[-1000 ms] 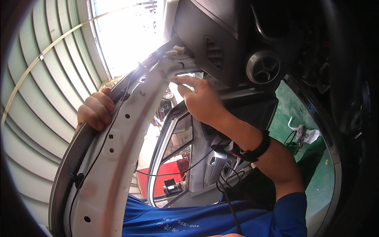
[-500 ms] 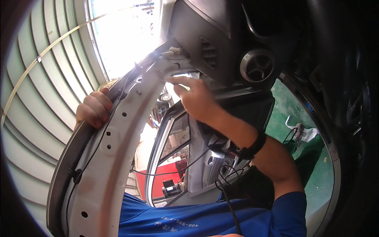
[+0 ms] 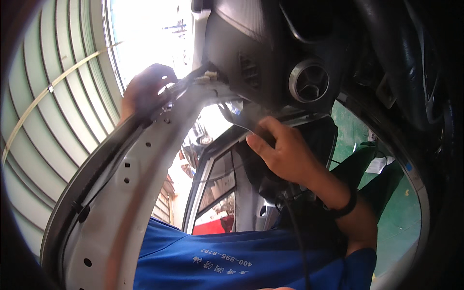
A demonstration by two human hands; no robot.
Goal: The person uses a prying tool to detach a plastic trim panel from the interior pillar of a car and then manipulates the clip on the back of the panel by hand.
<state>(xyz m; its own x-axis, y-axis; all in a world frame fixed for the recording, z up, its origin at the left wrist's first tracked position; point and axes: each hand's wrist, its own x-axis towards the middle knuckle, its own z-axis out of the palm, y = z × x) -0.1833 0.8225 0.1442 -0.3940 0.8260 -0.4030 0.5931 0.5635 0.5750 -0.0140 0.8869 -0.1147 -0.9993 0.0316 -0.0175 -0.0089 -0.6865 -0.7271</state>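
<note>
A bare grey metal car pillar [image 3: 140, 164] with small holes runs from the lower left toward the dashboard. Along its outer side lies a black edge strip [image 3: 65, 215], with a thin dark cable [image 3: 99, 186] beside it. My left hand [image 3: 145, 92] is at the pillar's upper end by the windscreen, fingers curled; whatever is between them is hidden in shadow. My right hand [image 3: 287, 150] is closed on a thin, flat tool [image 3: 237, 118], its tip pointing toward the pillar's upper end. A pale connector [image 3: 211, 75] sits beyond the tip, apart from it.
The dark dashboard [image 3: 237, 38] with a round air vent [image 3: 309, 81] fills the top. Below it stands an open car door [image 3: 241, 183]. A steering wheel [image 3: 415, 72] is at the right. A dark cable [image 3: 297, 232] hangs before my blue shirt [image 3: 212, 256].
My left hand has moved up along the pillar toward the windscreen. My right hand has drawn back from the pillar, down and right, and the thin tool now shows in it.
</note>
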